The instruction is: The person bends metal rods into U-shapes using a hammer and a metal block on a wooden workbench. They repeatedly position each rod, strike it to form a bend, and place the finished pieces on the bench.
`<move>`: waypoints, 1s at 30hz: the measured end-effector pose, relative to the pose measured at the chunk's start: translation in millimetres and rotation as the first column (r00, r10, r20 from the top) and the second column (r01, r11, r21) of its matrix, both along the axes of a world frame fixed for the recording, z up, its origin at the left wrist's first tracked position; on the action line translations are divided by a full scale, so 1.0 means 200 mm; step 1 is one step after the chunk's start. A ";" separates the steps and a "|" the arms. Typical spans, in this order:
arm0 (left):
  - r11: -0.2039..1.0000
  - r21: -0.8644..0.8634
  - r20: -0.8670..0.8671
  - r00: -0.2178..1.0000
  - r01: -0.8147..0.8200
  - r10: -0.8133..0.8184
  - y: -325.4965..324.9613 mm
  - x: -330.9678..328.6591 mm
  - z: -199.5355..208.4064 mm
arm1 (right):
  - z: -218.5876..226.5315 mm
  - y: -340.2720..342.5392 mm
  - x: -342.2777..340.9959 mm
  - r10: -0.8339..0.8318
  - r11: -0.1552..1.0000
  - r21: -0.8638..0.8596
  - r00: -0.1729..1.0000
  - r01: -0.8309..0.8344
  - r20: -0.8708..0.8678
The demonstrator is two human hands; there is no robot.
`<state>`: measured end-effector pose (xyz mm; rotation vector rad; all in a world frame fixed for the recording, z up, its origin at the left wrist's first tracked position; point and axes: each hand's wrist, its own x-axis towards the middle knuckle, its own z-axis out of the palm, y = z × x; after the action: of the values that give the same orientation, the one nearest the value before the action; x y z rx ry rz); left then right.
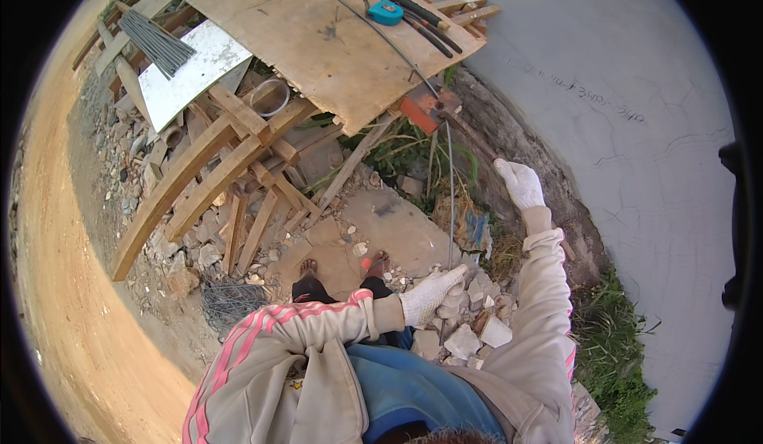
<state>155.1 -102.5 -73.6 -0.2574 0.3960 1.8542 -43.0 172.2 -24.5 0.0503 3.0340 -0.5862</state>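
Observation:
My left hand (433,294), in a white knitted glove, is closed around a thin grey steel rod (451,197) low in front of my body. The rod runs up to a red-orange metal block tool (421,112) at the near right corner of a plywood board (318,54). Beyond the tool, a length of rod lies bent across the board. A long rusty lever (474,135) slants from the tool toward the right. My right hand (520,183), gloved too, is closed around the lever's near end; its fingers are partly hidden.
On the board lie a claw hammer (401,3), a teal tape measure (385,12) and a black-handled hand tool (429,34). Cut rods (156,42) are stacked at far left. Timber beams (175,190), rubble (485,317) and tangled wire (234,305) surround my feet. A grey wall (628,166) stands right.

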 end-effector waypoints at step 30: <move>0.709 -0.533 -0.846 0.278 -0.461 -0.455 -1.49 -0.37 0.17 | -0.22 -0.59 1.31 -0.449 0.867 -0.243 0.894 0.436 0.003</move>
<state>80.2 -399.9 -39.5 0.4834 2.0777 1.5150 218.9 53.6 -68.8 0.7504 2.9793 -0.9901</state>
